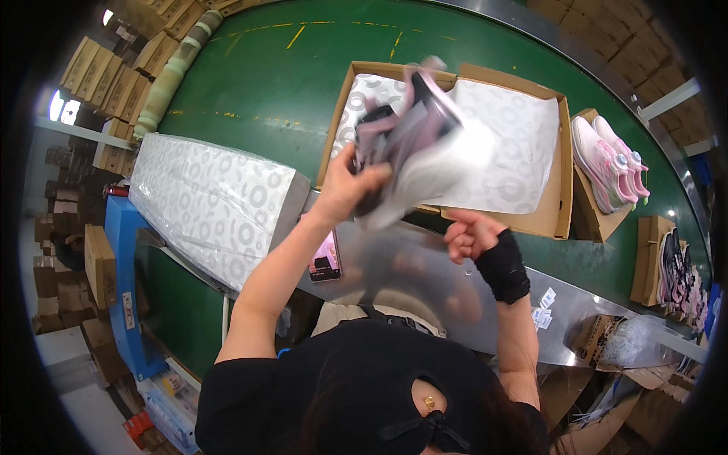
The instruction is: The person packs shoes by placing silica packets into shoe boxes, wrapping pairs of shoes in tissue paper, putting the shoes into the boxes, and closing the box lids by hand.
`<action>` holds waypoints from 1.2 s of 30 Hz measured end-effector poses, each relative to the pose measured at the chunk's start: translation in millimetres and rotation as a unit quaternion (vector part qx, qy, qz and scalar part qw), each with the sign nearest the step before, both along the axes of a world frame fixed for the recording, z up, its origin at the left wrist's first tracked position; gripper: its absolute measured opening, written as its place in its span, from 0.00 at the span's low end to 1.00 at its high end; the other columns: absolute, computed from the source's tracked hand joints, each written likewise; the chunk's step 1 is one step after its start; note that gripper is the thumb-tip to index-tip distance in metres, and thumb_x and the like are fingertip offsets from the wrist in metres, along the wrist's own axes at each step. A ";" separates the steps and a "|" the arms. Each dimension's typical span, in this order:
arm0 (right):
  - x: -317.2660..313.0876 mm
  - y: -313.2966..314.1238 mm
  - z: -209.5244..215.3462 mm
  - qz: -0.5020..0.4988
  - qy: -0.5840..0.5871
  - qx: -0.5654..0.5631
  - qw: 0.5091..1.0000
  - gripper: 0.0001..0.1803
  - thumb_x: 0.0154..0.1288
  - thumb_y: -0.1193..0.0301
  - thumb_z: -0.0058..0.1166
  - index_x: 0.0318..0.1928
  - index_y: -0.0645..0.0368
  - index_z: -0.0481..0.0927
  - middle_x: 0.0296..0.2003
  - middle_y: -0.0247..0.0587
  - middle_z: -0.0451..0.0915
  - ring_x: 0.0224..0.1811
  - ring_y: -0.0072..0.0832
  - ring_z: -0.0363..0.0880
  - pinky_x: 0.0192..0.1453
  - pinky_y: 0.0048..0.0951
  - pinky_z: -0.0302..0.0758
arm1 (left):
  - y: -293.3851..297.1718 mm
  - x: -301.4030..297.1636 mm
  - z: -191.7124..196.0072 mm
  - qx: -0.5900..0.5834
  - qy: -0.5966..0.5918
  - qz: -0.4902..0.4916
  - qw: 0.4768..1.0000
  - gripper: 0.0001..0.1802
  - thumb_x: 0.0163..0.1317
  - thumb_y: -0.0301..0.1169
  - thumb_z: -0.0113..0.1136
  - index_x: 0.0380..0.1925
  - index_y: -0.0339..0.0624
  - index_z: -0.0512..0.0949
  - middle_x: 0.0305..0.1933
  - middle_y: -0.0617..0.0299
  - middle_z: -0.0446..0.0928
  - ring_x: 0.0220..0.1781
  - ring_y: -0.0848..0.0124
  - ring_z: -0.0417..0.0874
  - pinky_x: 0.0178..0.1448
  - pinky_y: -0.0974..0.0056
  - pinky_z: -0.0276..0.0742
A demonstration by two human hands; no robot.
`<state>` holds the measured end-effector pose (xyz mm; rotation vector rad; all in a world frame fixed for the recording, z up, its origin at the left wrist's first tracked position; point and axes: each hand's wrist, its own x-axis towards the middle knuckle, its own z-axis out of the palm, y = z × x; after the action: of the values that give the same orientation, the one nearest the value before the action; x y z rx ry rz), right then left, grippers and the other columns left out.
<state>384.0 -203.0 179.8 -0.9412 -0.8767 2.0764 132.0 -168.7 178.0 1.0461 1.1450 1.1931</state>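
Gripping a paper-wrapped shoe (413,144), the left hand (350,186) lifts it above the open box (557,205), seemingly so it clears the rim; the right hand (470,235) is a fist, pinching the trailing wrap taut

Green conveyor belt (303,83) with thin yellow markings toward twelve o'clock; brown cardboard shoe box (557,189) lined with white tissue paper printed in grey rings (516,144); same grey-ring print on the white wrapped stack of paper (212,201) at nine o'clock; blurred pink, black and grey shoe (406,125) at centre; white-and-pink pair of sneakers (607,159) at three o'clock; black wrist wrap (502,267) below centre; blue metal frame (125,273) at eight o'clock.
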 end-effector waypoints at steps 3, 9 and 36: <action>1.8 -16.3 -29.7 0.080 -0.099 0.065 0.990 0.20 0.64 0.64 0.42 0.50 0.67 0.68 0.35 0.43 0.76 0.31 0.25 0.75 0.36 0.23 0.71 | 57.2 0.3 -32.7 -0.054 -0.113 0.083 0.989 0.31 0.50 0.47 0.61 0.42 0.29 0.68 0.37 0.57 0.74 0.36 0.73 0.75 0.41 0.70 0.72; 13.8 -28.1 -96.5 -0.076 -0.131 -0.095 0.984 0.26 0.59 0.60 0.51 0.54 0.62 0.64 0.43 0.42 0.73 0.41 0.24 0.73 0.40 0.24 0.71 | 94.9 43.8 -126.2 -0.285 0.012 -0.008 0.958 0.31 0.52 0.48 0.57 0.42 0.29 0.67 0.38 0.53 0.73 0.37 0.63 0.76 0.36 0.56 0.76; -5.1 42.7 -47.7 -0.042 -0.699 0.478 0.531 0.37 0.40 0.84 0.45 0.56 0.46 0.64 0.59 0.40 0.58 0.61 0.40 0.53 0.56 0.45 0.59 | 71.8 -21.0 -92.4 -0.236 -0.097 -0.056 0.965 0.40 0.46 0.61 0.51 0.53 0.44 0.66 0.55 0.53 0.65 0.54 0.55 0.66 0.54 0.50 0.60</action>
<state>378.8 -160.3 132.2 -1.7226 -2.2515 -0.0138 111.0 -97.0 85.7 0.6077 1.1257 0.8520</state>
